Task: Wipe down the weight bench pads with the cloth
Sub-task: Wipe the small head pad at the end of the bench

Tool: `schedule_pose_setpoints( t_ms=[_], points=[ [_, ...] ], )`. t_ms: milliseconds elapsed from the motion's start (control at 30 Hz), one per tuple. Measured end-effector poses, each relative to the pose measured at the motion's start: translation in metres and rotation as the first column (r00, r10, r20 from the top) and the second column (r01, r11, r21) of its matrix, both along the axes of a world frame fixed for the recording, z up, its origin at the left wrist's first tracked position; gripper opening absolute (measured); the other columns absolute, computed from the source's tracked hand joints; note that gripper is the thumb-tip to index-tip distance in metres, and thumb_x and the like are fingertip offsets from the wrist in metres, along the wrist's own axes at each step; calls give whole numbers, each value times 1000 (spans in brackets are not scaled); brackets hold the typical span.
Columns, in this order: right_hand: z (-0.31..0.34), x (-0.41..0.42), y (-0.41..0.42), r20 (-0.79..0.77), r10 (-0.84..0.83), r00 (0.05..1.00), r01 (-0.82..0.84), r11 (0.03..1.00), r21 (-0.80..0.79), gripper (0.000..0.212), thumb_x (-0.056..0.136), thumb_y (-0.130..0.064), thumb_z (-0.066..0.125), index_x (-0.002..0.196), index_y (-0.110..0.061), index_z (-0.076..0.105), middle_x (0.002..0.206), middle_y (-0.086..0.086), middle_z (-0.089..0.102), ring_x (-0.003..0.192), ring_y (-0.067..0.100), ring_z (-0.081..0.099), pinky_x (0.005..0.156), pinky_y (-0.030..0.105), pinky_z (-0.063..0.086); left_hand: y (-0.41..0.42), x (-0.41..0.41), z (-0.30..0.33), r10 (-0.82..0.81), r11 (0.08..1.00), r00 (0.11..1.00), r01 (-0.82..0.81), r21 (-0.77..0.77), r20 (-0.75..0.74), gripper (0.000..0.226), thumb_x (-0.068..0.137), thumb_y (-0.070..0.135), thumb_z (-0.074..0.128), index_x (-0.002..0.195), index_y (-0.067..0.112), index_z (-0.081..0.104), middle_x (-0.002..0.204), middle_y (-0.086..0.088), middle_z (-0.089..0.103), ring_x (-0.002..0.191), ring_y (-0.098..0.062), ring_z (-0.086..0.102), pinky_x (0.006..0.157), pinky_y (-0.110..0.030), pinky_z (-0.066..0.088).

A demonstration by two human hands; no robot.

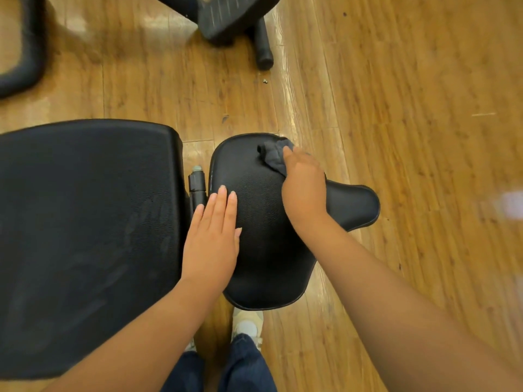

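The black seat pad (263,222) of the weight bench lies in the middle, narrowing to the right. A larger black back pad (85,236) fills the left, with faint smear marks on it. My right hand (302,188) presses a dark grey cloth (273,155) onto the far right part of the seat pad; the cloth bunches out beyond my fingers. My left hand (212,241) lies flat, fingers together, on the seat pad's near left edge and holds nothing.
A black hinge post (197,185) sits in the gap between the two pads. Wooden floor (410,108) surrounds the bench. Black equipment feet stand at the top centre (235,21) and top left (22,52). My shoes (246,323) and jeans are below the seat.
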State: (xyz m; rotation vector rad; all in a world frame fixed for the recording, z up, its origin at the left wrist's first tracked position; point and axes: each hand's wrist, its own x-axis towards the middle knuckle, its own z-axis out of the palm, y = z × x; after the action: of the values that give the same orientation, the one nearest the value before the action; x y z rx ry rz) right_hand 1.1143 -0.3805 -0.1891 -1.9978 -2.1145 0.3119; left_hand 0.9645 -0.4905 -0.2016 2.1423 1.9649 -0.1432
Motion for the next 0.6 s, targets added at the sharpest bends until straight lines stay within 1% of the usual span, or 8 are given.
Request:
schedule_pose_setpoints(
  t_ms=[33,67,133,200,333,467,600],
  points=[
    [-2,3,-13,17,39,999,-39,999,38,43,79,5,34,114,4,59,109,21,63,101,39,59,91,44,46,0,0,1,-1,1000,1000,1,-2,-8,63,92,31,36,146,4,20,152,-17,26,139,-30,29,112,-46,25],
    [-5,8,-28,41,74,996,-77,994,77,47,78,2,31,115,5,60,113,23,62,107,41,58,99,49,41,0,-1,1,-4,1000,1000,4,-4,-18,63,92,32,36,146,5,19,152,-17,25,139,-30,28,112,-47,25],
    [-12,19,-58,63,138,988,-146,980,139,47,81,-1,29,117,4,59,121,22,60,118,41,52,110,50,26,0,-1,2,-9,1000,1000,9,-5,-28,62,93,32,36,146,5,19,153,-16,25,140,-29,28,113,-48,25],
    [-12,23,-86,24,157,987,-159,975,155,45,84,1,31,121,3,56,127,20,56,125,39,45,111,51,18,0,-1,2,-12,1000,999,12,-1,-31,62,93,33,33,147,5,19,153,-16,24,140,-29,27,113,-48,24],
    [-16,20,-135,-72,112,991,-103,987,125,45,85,3,34,126,0,51,133,17,52,133,33,33,113,51,14,0,-1,3,-21,1000,999,20,-7,-43,62,93,33,31,147,5,19,153,-16,24,140,-29,26,113,-47,23],
    [-22,17,-190,-140,56,989,-50,998,47,55,82,5,29,135,-7,39,141,12,44,138,29,24,114,46,14,-1,0,3,-21,1000,999,21,-7,-45,62,93,32,31,147,5,19,153,-16,24,140,-29,27,113,-46,23],
    [-27,11,-218,-168,-39,985,36,999,-21,64,76,5,24,137,-9,35,146,8,34,143,22,12,116,40,9,-1,2,3,-12,1000,999,12,-3,-33,61,92,31,28,146,4,22,152,-18,27,139,-31,29,112,-47,25]
  ],
)
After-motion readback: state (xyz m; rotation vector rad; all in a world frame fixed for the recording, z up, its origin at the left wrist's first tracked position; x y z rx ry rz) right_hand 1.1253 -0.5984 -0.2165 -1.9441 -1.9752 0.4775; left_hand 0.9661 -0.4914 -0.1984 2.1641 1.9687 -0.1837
